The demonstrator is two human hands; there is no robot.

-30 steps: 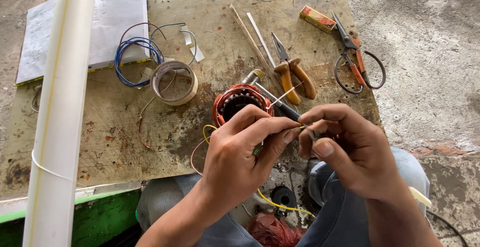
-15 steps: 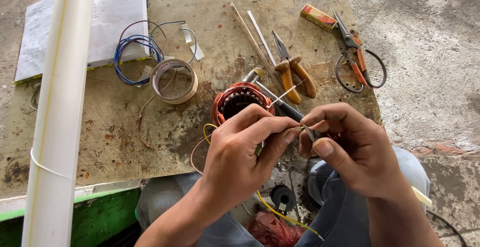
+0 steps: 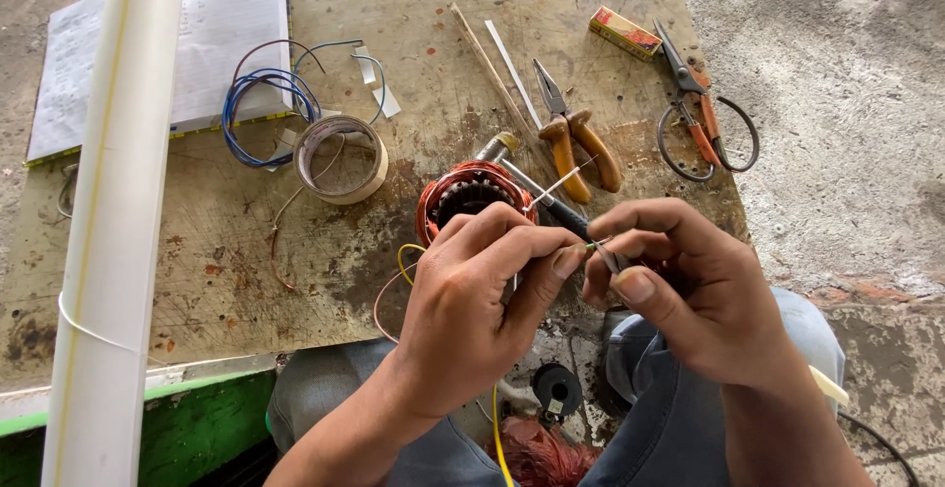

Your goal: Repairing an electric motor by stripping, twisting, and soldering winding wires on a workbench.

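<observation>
My left hand (image 3: 487,305) and my right hand (image 3: 689,285) meet just above my lap, fingertips almost touching. Between them they pinch a thin wire end (image 3: 594,246); a yellow wire (image 3: 500,443) runs down from under my left hand. Right behind my left fingers sits a round motor stator with copper windings (image 3: 463,190) on the worn board. A thin dark tool (image 3: 551,206) lies beside the stator, partly hidden by my right hand.
On the board (image 3: 295,270) lie a roll of tape (image 3: 342,158), coiled blue wire (image 3: 258,113), orange-handled pliers (image 3: 576,137), scissors (image 3: 704,118), a small box (image 3: 624,33) and a notebook (image 3: 157,44). A white pipe (image 3: 118,221) stands at left.
Both hands have stayed together on the wire end, with only small finger shifts. The yellow wire below has swung slightly.
</observation>
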